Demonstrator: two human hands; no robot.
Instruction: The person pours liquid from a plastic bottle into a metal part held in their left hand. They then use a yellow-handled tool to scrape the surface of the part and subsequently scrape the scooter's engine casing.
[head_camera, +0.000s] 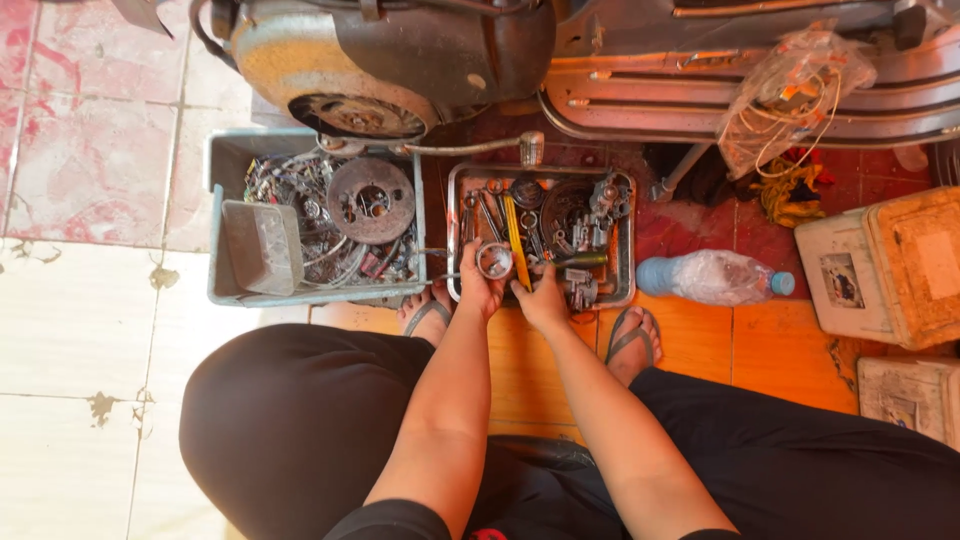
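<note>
The single head-worn camera looks steeply down from above the squatting person's knees (fairly near) onto the tiled floor (80, 330) ahead.

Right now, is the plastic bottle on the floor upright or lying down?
Lying down: the plastic bottle rests on its side, blue cap pointing right, beside the metal tray.

Head view under bright, warm daylight. Exposure is highest at the left, where the pale floor tiles (70, 330) appear washed out and low in contrast. The scooter body (420, 50) at the far edge casts a dark shadow over the red floor (690, 230) beneath it. Glare shows on the clear plastic bag (790, 90), the plastic bottle (710, 277) and the rim of the metal tray (625, 240). Both forearms carry a soft sheen. Focus is fairly even, though small parts in the tray and the grey bin (215, 220) blur together. Straight lines bow slightly near the frame edges. Black trousers (290, 420) hold no detail.
</note>
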